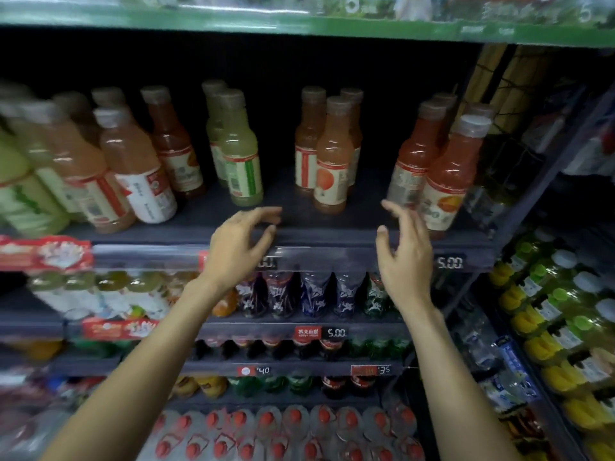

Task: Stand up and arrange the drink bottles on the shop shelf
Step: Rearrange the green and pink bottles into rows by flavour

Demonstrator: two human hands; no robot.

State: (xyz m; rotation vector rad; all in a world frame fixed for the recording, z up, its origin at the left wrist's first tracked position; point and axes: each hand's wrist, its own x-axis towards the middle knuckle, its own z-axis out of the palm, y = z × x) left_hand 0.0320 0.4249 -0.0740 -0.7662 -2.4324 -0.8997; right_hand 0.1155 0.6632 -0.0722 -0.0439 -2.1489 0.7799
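**Both hands raised at the shelf's front edge, holding nothing**

The left hand (238, 242) and the right hand (404, 251) are lifted in front of the dark shelf (289, 224), just at its front edge near the middle. The fingers (266, 216) of the left hand are loosely curved and spread, grasping nothing; those of the right hand are likewise released and splayed, tips pointing up toward the bottles at the right end.

All the drink bottles on this shelf stand upright, in loose groups. At the left end sits a crowded cluster, among it a pale orange bottle with a white cap (133, 168) close to the front edge and a darker red bottle (174, 144) behind it. Left of centre are two green bottles (239, 148), one just behind the other. At the centre stands a peach-coloured bottle (332, 158) with two more of its kind behind it. At the right end is a group of red-orange bottles (447, 174), the foremost near the front edge and just beside the right hand's fingertips; whether they touch cannot be told.

A price strip (449, 262) reading 5.00 runs along the shelf's front edge. Lower shelves carry dark bottles (299, 294) and red-capped bottles (293, 424).
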